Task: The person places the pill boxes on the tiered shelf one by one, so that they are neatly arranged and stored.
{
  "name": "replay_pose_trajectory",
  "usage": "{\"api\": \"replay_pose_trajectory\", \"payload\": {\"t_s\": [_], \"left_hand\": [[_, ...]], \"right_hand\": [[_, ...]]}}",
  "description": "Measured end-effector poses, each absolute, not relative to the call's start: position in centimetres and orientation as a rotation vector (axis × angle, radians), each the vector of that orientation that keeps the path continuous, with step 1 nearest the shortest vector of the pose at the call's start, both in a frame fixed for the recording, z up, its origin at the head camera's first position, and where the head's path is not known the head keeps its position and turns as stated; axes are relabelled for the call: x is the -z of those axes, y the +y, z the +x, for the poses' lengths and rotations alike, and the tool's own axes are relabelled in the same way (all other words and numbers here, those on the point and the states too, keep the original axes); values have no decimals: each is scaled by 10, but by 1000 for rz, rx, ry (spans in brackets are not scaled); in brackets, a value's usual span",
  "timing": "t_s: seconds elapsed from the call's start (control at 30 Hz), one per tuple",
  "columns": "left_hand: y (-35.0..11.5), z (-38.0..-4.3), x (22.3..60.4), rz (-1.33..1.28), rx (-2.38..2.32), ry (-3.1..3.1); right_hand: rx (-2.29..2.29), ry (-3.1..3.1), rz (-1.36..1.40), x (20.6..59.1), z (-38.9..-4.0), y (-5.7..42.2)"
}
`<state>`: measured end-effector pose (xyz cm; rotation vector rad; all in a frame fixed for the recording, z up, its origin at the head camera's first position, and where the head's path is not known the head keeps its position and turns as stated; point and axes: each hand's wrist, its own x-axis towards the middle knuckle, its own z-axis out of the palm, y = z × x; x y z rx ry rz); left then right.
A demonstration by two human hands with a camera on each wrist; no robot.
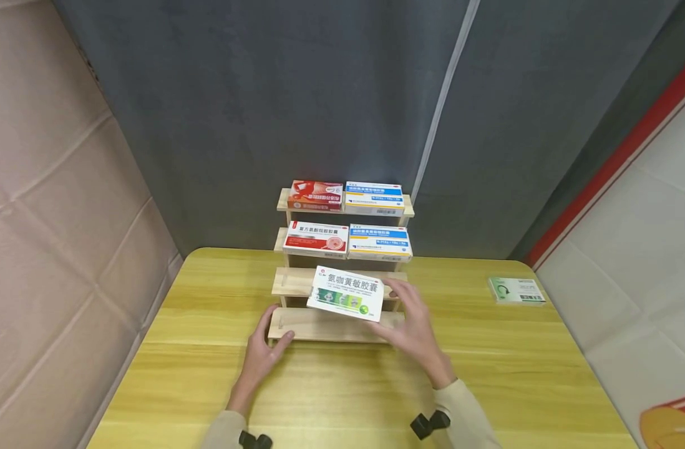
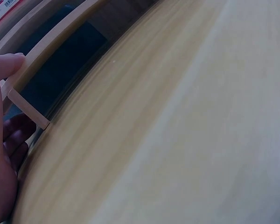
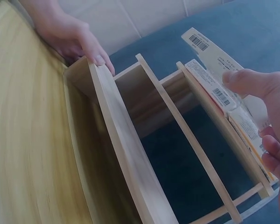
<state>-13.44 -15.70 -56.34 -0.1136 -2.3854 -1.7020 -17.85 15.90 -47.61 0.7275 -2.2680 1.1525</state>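
A stepped wooden rack (image 1: 334,327) stands on the table, its two lower tiers bare. My left hand (image 1: 262,349) grips the left end of the lowest tier; in the left wrist view the thumb lies on top of the board (image 2: 46,46) and the other fingers sit beside its end. My right hand (image 1: 414,324) pinches a white and green medicine box (image 1: 345,293) by its right edge, tilted, in front of the lower tiers. From the right wrist, the box's barcoded side (image 3: 214,53) shows with the thumb on it.
On the top tier lie a red medicine box (image 1: 315,196) and a blue-white one (image 1: 374,198). Below them are a red-white box (image 1: 315,239) and another blue-white box (image 1: 379,242). A green-white box (image 1: 516,290) lies at the table's right. A grey curtain (image 1: 264,112) hangs behind.
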Motion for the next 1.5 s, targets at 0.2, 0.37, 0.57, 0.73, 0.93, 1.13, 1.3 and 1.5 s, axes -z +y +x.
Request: {"api": "replay_pose_trajectory", "payload": {"t_s": [0.2, 0.37, 0.57, 0.73, 0.93, 1.13, 1.3, 1.5], "left_hand": [[-157, -136, 566, -113, 1709, -2374], [-157, -137, 567, -111, 1699, -2378], [-156, -137, 566, -108, 1719, -2358], [-156, -136, 564, -98, 1733, -2360], [-156, -135, 561, -80, 1697, -2390], [-158, -139, 573, -79, 1687, -2389], [-162, -149, 602, -62, 1694, -2365], [-159, -145, 591, -75, 1711, -2353]], "right_hand": [[-1178, -2294, 742, 479, -183, 150], [-1207, -2397, 686, 481, -187, 143], [-1249, -2499, 628, 484, -192, 135], [-1234, -2531, 638, 486, -197, 129], [-1271, -2576, 651, 485, -204, 120], [-1260, -2628, 647, 485, -210, 112], [-1218, -2644, 671, 485, -214, 106], [-1178, -2664, 684, 485, -218, 104]]}}
